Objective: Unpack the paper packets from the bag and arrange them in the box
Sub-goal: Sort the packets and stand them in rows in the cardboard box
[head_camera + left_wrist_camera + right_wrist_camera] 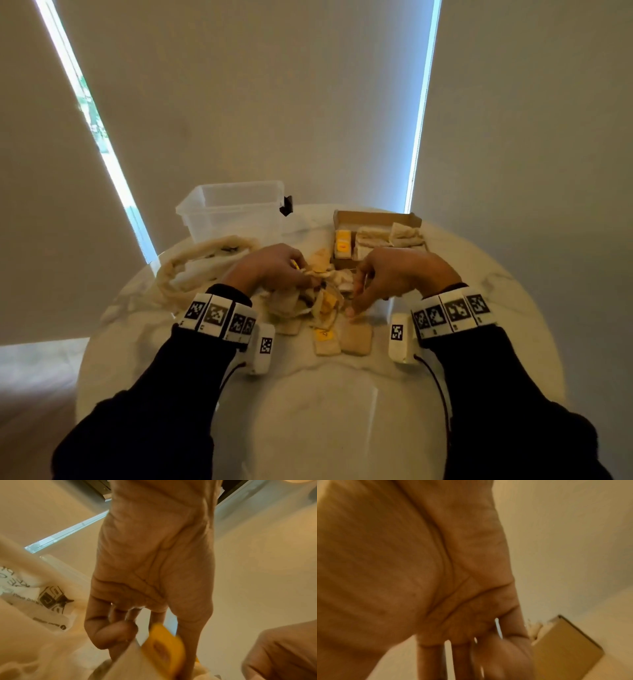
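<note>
While your left hand pinched a yellow-labelled packet over the heap of packets, your right hand hovered beside it, fingers curled; whether they held anything I cannot tell. Behind stood the cardboard box, partly filled, on the round marble bench, with the bag left and pale blinds beyond.

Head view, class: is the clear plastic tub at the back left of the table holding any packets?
No, the tub looks empty, while the packets already put away sit in the cardboard box to its right.
</note>
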Demonstrator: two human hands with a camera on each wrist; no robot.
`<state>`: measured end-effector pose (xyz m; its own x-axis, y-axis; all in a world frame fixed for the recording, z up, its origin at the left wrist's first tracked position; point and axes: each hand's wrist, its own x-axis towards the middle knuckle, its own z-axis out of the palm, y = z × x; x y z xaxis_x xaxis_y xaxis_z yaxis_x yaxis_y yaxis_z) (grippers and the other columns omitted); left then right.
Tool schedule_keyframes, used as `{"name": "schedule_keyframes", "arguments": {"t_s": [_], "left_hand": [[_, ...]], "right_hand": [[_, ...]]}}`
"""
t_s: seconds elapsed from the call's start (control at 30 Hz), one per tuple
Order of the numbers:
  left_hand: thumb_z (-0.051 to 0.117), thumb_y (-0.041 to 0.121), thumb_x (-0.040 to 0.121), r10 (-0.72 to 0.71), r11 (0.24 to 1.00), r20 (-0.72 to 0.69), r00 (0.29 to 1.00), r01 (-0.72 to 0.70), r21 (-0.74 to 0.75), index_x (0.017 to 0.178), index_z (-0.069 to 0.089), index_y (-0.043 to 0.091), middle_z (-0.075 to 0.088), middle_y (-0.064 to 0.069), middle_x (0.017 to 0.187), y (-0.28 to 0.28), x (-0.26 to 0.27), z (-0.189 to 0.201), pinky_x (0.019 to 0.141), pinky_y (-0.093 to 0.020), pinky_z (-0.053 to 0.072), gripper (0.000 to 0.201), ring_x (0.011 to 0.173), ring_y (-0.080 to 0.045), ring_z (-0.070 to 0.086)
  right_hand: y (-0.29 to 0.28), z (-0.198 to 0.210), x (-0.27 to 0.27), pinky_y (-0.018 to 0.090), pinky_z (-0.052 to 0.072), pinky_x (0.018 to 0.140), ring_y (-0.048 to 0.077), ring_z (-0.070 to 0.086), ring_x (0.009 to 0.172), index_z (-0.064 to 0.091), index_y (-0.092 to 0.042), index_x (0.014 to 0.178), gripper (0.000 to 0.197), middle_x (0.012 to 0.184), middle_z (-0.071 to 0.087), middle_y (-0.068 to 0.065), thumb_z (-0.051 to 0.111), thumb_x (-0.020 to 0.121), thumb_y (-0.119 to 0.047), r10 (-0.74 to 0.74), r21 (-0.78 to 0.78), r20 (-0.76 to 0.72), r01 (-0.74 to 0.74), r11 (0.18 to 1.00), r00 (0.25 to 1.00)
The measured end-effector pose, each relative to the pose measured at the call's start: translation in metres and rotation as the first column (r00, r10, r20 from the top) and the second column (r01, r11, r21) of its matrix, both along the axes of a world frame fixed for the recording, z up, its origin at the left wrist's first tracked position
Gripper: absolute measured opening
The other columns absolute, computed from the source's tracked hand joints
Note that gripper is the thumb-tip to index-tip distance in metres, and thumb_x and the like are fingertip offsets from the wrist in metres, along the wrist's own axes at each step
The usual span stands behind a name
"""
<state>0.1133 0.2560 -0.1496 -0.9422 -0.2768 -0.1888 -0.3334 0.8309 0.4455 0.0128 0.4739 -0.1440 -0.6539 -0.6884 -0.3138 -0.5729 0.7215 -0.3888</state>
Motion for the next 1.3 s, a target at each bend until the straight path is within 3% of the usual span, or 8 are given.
{"name": "schedule_keyframes", "arguments": {"t_s": [0.1, 0.23, 0.5, 0.67, 0.77, 0.87, 1.17, 1.3], "left_hand": [[0.084, 0.055, 0.083, -0.027, 0.997, -0.005, 1.000, 0.026, -0.079, 0.117, 0.074, 0.028, 0.066, 0.003, 0.122, 0.000, -0.002, 0.000, 0.079, -0.031, 0.043, 0.045, 0.103, -0.015, 0.060], [0.090, 0.050, 0.080, -0.062, 0.998, -0.100, 0.993, 0.060, -0.020, 0.118, 0.072, 0.029, 0.054, 0.005, 0.125, 0.001, -0.005, 0.003, 0.084, -0.033, 0.043, 0.046, 0.112, -0.016, 0.055], [0.093, 0.039, 0.079, -0.158, 0.952, -0.244, 0.957, 0.213, 0.219, 0.137, 0.056, 0.049, 0.042, 0.012, 0.153, -0.011, -0.008, -0.004, 0.095, -0.029, 0.051, 0.070, 0.134, -0.016, 0.049], [0.066, -0.004, 0.096, -0.099, 0.780, -0.453, 0.886, 0.352, 0.518, 0.140, 0.063, 0.022, 0.072, 0.001, 0.133, -0.009, -0.002, 0.002, 0.097, -0.036, 0.060, 0.051, 0.120, -0.017, 0.071], [0.072, 0.011, 0.099, -0.071, 0.669, -0.387, 0.920, 0.331, 0.665, 0.139, 0.061, 0.020, 0.077, -0.005, 0.124, -0.005, 0.000, -0.004, 0.096, -0.042, 0.061, 0.043, 0.114, -0.025, 0.074], [0.087, 0.036, 0.088, -0.040, 0.731, -0.333, 0.942, 0.255, 0.633, 0.134, 0.063, 0.025, 0.080, 0.001, 0.115, -0.005, -0.004, -0.014, 0.090, -0.037, 0.062, 0.054, 0.104, -0.019, 0.078], [0.090, 0.032, 0.085, -0.011, 0.762, -0.345, 0.938, 0.232, 0.604, 0.114, 0.078, 0.022, 0.081, -0.001, 0.106, -0.003, -0.002, -0.019, 0.085, -0.034, 0.058, 0.033, 0.097, -0.020, 0.077], [0.084, 0.033, 0.090, 0.072, 0.759, -0.339, 0.938, 0.169, 0.629, 0.109, 0.079, 0.020, 0.082, -0.005, 0.100, -0.002, -0.002, -0.019, 0.079, -0.032, 0.061, 0.024, 0.084, -0.018, 0.075]], "right_hand": [[0.000, -0.004, 0.004, 0.039, 0.064, 0.091, 0.014, 0.076, 0.091, 0.083, -0.026, 0.094, 0.050, 0.089, 0.082, -0.007, 0.101, 0.057, -0.056, 0.003, 0.203, 0.059, -0.014, 0.979, 0.998], [-0.006, -0.006, 0.008, 0.035, 0.064, 0.088, 0.012, 0.075, 0.086, 0.081, -0.024, 0.097, 0.031, 0.082, 0.080, -0.008, 0.099, 0.072, -0.029, 0.060, 0.187, 0.108, -0.080, 0.979, 0.992], [0.007, 0.011, 0.001, 0.016, 0.052, 0.075, 0.002, 0.067, 0.086, 0.080, -0.025, 0.106, 0.015, 0.099, 0.076, -0.010, 0.084, 0.091, -0.027, 0.115, -0.427, 0.063, -0.078, 0.901, 0.991], [-0.008, 0.001, -0.004, 0.038, 0.067, 0.087, 0.024, 0.078, 0.098, 0.079, -0.018, 0.104, 0.013, 0.100, 0.081, 0.002, 0.083, 0.092, -0.020, -0.021, -0.713, 0.280, 0.223, 0.665, 0.960], [-0.019, -0.010, -0.005, 0.046, 0.065, 0.091, 0.030, 0.078, 0.101, 0.076, -0.018, 0.112, 0.023, 0.103, 0.082, 0.006, 0.085, 0.091, -0.020, -0.038, -0.748, 0.375, 0.327, 0.578, 0.926], [-0.028, -0.017, -0.002, 0.043, 0.066, 0.089, 0.027, 0.079, 0.102, 0.071, -0.017, 0.122, 0.036, 0.107, 0.082, 0.004, 0.086, 0.089, -0.019, -0.048, -0.771, 0.398, 0.363, 0.524, 0.916], [-0.027, -0.015, 0.006, 0.046, 0.065, 0.088, 0.025, 0.079, 0.102, 0.075, -0.015, 0.121, 0.029, 0.107, 0.082, 0.004, 0.077, 0.096, -0.030, -0.022, -0.839, 0.434, 0.413, 0.355, 0.901], [-0.022, -0.013, 0.011, 0.036, 0.065, 0.074, 0.022, 0.080, 0.096, 0.076, -0.013, 0.119, 0.026, 0.104, 0.082, 0.007, 0.073, 0.100, -0.030, 0.009, -0.842, 0.471, 0.447, 0.302, 0.882]]}}
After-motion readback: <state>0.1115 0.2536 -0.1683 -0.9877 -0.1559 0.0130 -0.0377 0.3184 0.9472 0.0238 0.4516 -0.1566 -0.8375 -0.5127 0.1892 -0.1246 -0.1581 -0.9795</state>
